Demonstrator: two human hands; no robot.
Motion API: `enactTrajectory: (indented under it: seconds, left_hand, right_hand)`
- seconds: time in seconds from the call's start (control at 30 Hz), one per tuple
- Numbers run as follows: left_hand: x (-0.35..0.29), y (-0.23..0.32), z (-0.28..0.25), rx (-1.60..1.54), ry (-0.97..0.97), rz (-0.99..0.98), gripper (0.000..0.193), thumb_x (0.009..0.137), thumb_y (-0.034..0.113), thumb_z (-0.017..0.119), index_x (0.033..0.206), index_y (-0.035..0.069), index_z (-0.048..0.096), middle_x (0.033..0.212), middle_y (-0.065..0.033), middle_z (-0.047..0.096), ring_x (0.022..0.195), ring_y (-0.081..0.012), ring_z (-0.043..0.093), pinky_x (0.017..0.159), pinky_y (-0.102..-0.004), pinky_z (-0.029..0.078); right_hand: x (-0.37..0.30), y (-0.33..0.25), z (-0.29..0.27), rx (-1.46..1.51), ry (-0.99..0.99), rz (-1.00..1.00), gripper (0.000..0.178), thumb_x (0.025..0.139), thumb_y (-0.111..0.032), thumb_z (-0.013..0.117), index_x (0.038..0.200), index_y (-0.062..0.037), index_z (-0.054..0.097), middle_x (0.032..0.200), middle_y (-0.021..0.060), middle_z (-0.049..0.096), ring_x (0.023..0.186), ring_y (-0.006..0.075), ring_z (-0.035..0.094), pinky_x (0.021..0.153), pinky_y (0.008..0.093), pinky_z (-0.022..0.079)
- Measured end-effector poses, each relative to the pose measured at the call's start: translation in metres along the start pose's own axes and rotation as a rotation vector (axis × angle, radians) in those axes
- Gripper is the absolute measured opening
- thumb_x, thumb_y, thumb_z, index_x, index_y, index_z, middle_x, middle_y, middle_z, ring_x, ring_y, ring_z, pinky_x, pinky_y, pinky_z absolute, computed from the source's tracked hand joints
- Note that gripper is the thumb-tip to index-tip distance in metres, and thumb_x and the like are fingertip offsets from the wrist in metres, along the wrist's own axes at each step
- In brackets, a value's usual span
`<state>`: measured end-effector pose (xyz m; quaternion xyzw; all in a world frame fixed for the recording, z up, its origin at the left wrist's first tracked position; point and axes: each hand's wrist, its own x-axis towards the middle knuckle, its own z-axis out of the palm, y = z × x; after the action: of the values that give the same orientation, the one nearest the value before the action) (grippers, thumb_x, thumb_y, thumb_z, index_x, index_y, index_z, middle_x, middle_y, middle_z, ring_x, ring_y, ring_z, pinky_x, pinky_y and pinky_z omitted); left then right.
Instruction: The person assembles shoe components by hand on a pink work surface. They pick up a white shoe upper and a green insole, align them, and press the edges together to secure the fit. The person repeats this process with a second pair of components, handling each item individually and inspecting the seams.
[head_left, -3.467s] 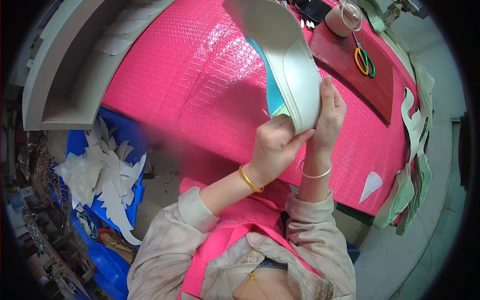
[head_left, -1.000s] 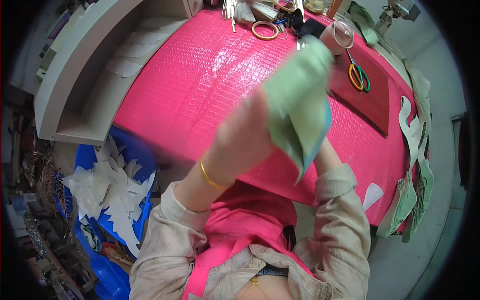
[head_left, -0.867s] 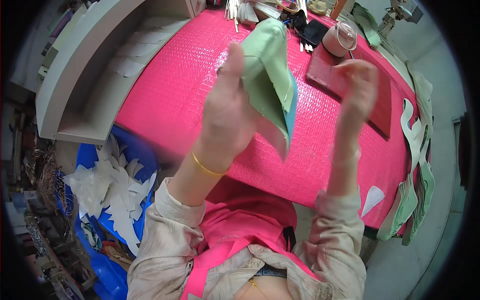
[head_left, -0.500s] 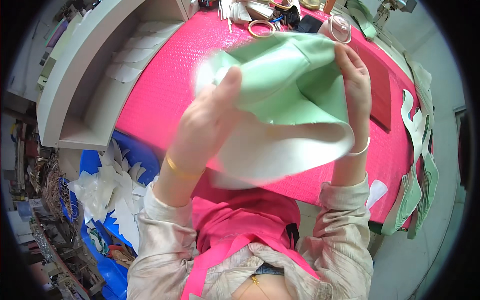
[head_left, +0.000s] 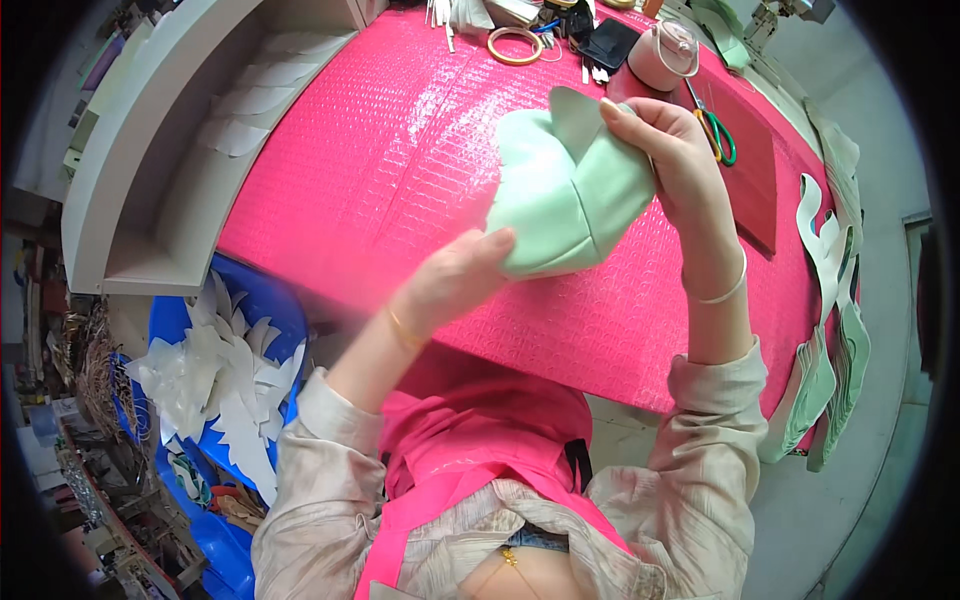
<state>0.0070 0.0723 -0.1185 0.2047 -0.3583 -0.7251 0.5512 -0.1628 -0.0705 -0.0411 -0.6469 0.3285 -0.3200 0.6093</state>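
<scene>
Pink tabletop (head_left: 370, 170): glossy, textured, its near edge curving by the apron (head_left: 480, 430).
Left side: pale shelf unit (head_left: 100, 190), blue bin (head_left: 268, 290) of white scraps (head_left: 215, 370) below.
Right side: dark red board (head_left: 752, 180), scissors (head_left: 724, 142) on it; green strips (head_left: 818, 395) at the edge.
Mint piece (head_left: 545, 205): above the table, between both hands (seams upward).
Left hand (head_left: 452, 275): thumb pressing its lower corner, other fingers mostly hidden.
Right hand (head_left: 675, 150): thumb and fingers pinching its upper edge.
Open room: pink surface stretching shelf-ward.
</scene>
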Motion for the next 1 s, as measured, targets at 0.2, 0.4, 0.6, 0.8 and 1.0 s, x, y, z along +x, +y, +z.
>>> enactTrajectory:
  seconds: [0.2,0.4,0.6,0.8,1.0]
  left_hand:
    - [-0.002,-0.022,0.034,-0.348,0.141,0.186,0.051,0.092,0.028,0.047,0.130,-0.002,0.034,0.130,-0.0103,0.044,0.120,-0.0214,0.042,0.105,-0.0373,0.027]
    - [-0.008,-0.036,0.044,-0.445,0.216,0.231,0.038,0.089,0.028,0.052,0.115,0.001,0.052,0.120,-0.0065,0.054,0.115,-0.0157,0.046,0.101,-0.0326,0.031]
    - [-0.030,-0.052,0.025,-0.656,0.211,0.084,0.060,0.090,0.046,0.040,0.133,0.005,0.034,0.134,-0.0080,0.041,0.129,-0.0212,0.029,0.108,-0.0392,0.020]
    - [-0.024,-0.056,-0.014,-0.466,0.445,0.206,0.048,0.086,0.017,0.052,0.130,0.013,0.033,0.120,-0.0048,0.049,0.109,-0.0180,0.049,0.095,-0.0418,0.037]
    - [-0.094,-0.067,-0.014,0.119,0.889,0.242,0.070,0.076,-0.001,0.061,0.133,0.013,0.022,0.117,-0.0104,0.044,0.112,-0.0218,0.043,0.100,-0.0403,0.032]
  right_hand:
    - [0.012,-0.009,0.019,-0.120,0.020,0.021,0.031,0.080,-0.029,0.065,0.077,0.0009,0.063,0.065,0.0012,0.059,0.055,0.0057,0.052,0.050,0.0204,0.041]
    - [0.020,-0.012,0.019,-0.255,-0.007,0.040,0.032,0.079,-0.029,0.067,0.078,0.0034,0.063,0.068,0.0043,0.061,0.057,0.0079,0.055,0.052,0.0220,0.044]
    - [0.007,-0.032,0.037,-0.250,-0.247,-0.029,0.029,0.082,-0.026,0.064,0.078,0.0026,0.064,0.065,-0.0010,0.058,0.058,0.0034,0.052,0.052,0.0194,0.042]
    - [-0.004,-0.049,0.044,-0.922,-0.873,-0.423,0.029,0.075,-0.013,0.063,0.058,0.0000,0.043,0.052,0.0132,0.036,0.047,0.0275,0.035,0.044,0.0341,0.030]
    - [-0.017,-0.014,0.024,-1.346,-0.863,-0.302,0.016,0.071,-0.020,0.063,0.077,-0.0058,0.064,0.071,0.0132,0.059,0.071,0.0307,0.059,0.063,0.0402,0.047]
